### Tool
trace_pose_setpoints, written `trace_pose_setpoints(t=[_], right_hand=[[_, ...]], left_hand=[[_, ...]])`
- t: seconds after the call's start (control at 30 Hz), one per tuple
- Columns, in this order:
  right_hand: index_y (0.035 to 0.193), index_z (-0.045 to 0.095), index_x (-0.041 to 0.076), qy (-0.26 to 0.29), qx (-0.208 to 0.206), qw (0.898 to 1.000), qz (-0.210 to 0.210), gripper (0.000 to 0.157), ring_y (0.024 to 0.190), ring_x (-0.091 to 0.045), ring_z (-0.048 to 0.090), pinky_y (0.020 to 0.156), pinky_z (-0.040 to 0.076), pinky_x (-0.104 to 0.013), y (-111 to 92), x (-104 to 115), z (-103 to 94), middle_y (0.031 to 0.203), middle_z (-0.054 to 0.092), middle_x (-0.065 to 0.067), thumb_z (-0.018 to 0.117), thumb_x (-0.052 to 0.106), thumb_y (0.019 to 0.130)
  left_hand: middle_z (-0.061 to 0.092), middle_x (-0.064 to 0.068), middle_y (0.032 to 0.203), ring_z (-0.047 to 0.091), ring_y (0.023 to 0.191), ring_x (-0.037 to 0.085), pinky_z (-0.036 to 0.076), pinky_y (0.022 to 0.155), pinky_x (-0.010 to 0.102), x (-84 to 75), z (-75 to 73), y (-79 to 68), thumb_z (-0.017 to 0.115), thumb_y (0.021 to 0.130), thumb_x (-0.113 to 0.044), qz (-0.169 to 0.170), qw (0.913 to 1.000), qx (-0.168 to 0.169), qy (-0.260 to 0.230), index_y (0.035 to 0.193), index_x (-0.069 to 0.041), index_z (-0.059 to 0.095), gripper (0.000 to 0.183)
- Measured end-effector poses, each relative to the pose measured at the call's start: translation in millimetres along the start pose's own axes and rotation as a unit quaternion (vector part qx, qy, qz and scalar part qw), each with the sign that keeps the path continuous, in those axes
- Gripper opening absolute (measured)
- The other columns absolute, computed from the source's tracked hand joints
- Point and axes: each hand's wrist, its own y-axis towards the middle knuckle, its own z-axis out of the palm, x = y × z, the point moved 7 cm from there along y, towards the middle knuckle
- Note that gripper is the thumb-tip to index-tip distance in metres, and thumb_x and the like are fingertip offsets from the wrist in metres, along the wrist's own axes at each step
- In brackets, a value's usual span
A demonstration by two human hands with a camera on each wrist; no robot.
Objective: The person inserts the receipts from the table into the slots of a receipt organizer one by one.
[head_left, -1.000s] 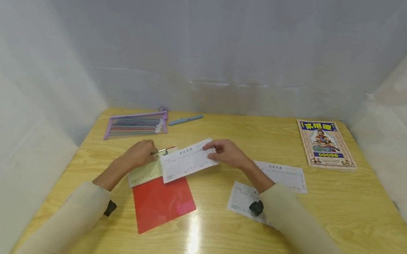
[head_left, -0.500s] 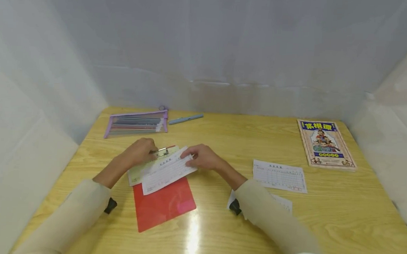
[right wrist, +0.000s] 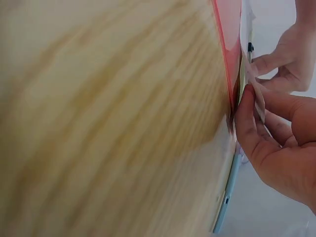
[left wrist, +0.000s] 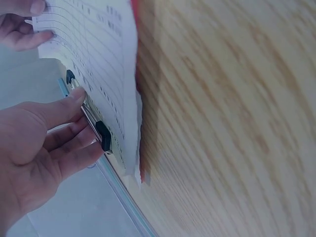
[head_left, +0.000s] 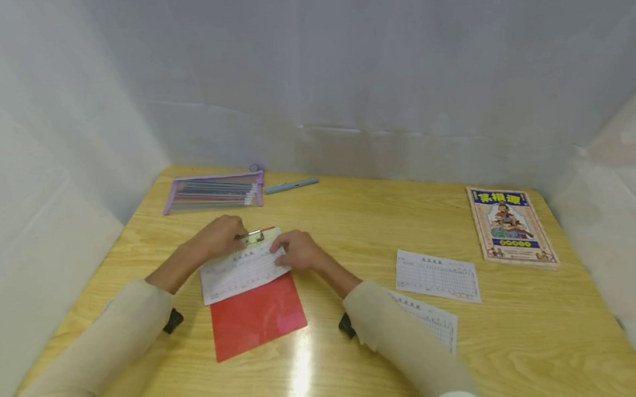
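A red clipboard [head_left: 258, 325] lies on the table, its metal clip [head_left: 254, 237] at the far end. My left hand [head_left: 223, 235] pinches this clip, thumb on top and fingers beneath, as the left wrist view shows. My right hand [head_left: 297, 250] pinches the right edge of a white printed form [head_left: 244, 273] between thumb and fingers. The form lies over a yellowish sheet [head_left: 270, 234] on the board, its upper edge close to the clip. In the right wrist view the form's corner [right wrist: 260, 101] bends up between the right thumb and fingers.
Two more printed forms [head_left: 438, 277] lie to the right, one partly under the right sleeve [head_left: 397, 330]. A purple-edged pencil pouch [head_left: 215, 192] and a blue pen [head_left: 292, 186] lie at the back. A comic-style book [head_left: 511, 227] lies at the far right.
My right hand has moved left and slightly down with the white form, which now covers most of the yellowish sheet. The left hand has stayed at the clip.
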Motion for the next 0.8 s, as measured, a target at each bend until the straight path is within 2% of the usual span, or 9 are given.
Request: trace_pose_setpoints(t=[0.1, 0.2, 0.37, 0.5, 0.8], right_hand=[[0.1, 0.07, 0.008, 0.005, -0.014, 1.0, 0.012, 0.021, 0.073, -0.01, 0.049, 0.062, 0.04, -0.017, 0.7, 0.2, 2.9, 0.081, 0.061, -0.002, 0.072, 0.006, 0.079], [0.1, 0.069, 0.007, 0.017, -0.021, 0.999, 0.026, 0.02, 0.077, -0.012, 0.051, 0.064, 0.043, -0.018, 0.5, 0.7, 4.6, 0.086, 0.064, -0.005, 0.071, 0.004, 0.08], [0.1, 0.068, 0.006, 0.02, -0.022, 0.999, 0.04, 0.019, 0.089, -0.015, 0.056, 0.077, 0.049, -0.024, 0.8, 1.8, 5.4, 0.101, 0.067, -0.008, 0.069, 0.003, 0.081], [0.101, 0.067, 0.005, 0.007, -0.021, 0.999, 0.038, 0.019, 0.093, -0.017, 0.056, 0.082, 0.05, -0.027, 1.6, 3.9, 5.0, 0.106, 0.067, -0.01, 0.067, 0.003, 0.082], [0.102, 0.067, 0.005, -0.014, -0.02, 0.999, 0.046, 0.019, 0.094, -0.015, 0.057, 0.079, 0.05, -0.023, 3.5, 6.5, 5.3, 0.11, 0.066, -0.009, 0.065, 0.002, 0.084]], left_hand=[[0.058, 0.004, 0.068, 0.048, 0.064, 0.012, 0.04, 0.06, 0.028, -0.7, 0.0, -0.9, 0.07, 0.079, 0.0, 0.006, 1.0, 0.0, 0.0, 0.062, -0.007, 0.059, 0.02], [0.058, 0.005, 0.07, 0.05, 0.066, 0.014, 0.042, 0.062, 0.029, -1.0, -0.2, -2.3, 0.069, 0.08, 0.0, 0.007, 1.0, 0.002, -0.001, 0.065, -0.005, 0.061, 0.018], [0.061, 0.009, 0.078, 0.055, 0.072, 0.017, 0.046, 0.065, 0.031, -0.5, 1.0, -4.9, 0.067, 0.082, -0.002, 0.0, 1.0, 0.008, 0.002, 0.08, 0.0, 0.069, 0.003], [0.062, 0.009, 0.08, 0.056, 0.072, 0.017, 0.047, 0.064, 0.031, -0.7, 2.4, -5.4, 0.066, 0.083, -0.001, -0.002, 0.9999, 0.01, 0.007, 0.086, 0.001, 0.07, 0.005], [0.06, 0.011, 0.081, 0.056, 0.071, 0.018, 0.047, 0.063, 0.03, -4.8, 1.9, -6.2, 0.064, 0.085, -0.001, 0.002, 0.9997, 0.01, 0.023, 0.087, 0.003, 0.07, 0.007]])
